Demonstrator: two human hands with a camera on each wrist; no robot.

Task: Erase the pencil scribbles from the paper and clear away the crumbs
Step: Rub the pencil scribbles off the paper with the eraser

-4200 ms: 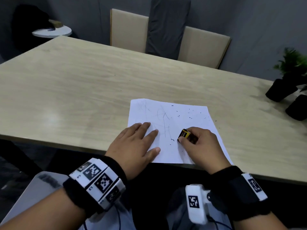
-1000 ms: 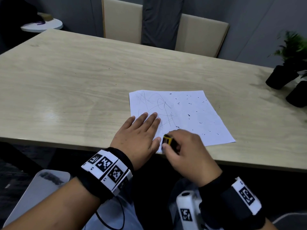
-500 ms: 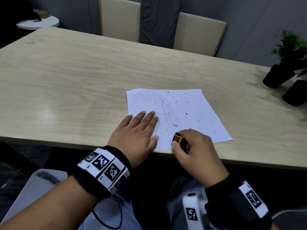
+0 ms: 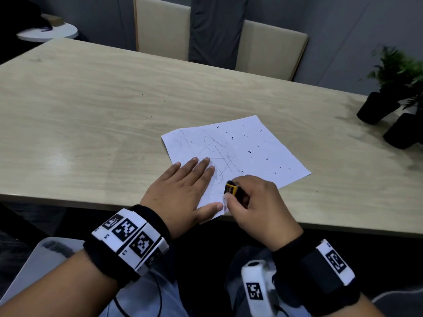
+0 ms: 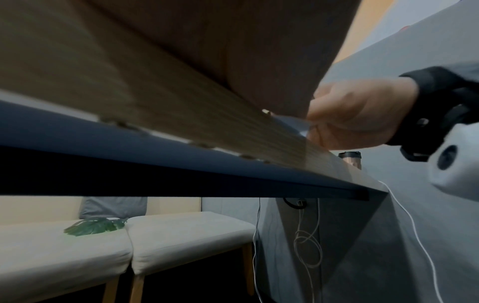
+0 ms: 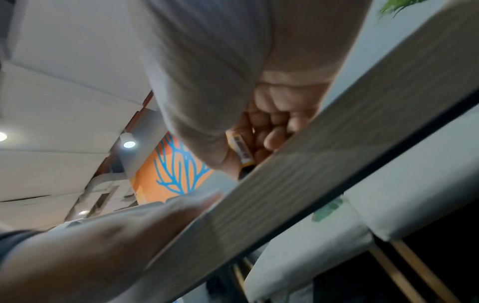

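Head view shows the left hand [image 4: 183,191] lying flat, fingers straight and together, pressing down the near-left part of the paper [image 4: 251,152], its thumb stretched along the sheet's near corner. Just beside it the right hand [image 4: 256,202] has its fingers curled round a small eraser [image 4: 231,188] in a yellow and black sleeve, the eraser's tip down on the paper near the front edge of the table [image 4: 91,110]. Pencil scribbles [image 4: 212,149] cover the left half of the sheet; dark crumbs [image 4: 249,152] are scattered over the right half. The paper sits skewed, its near corner reaching the table's front edge. Wide bare tabletop lies to the left and beyond. Two dark plant pots [image 4: 375,106] stand well apart at the far right. From the right wrist, the curled fingers [image 6: 274,131] pinch the eraser [image 6: 241,149] right at the table edge.
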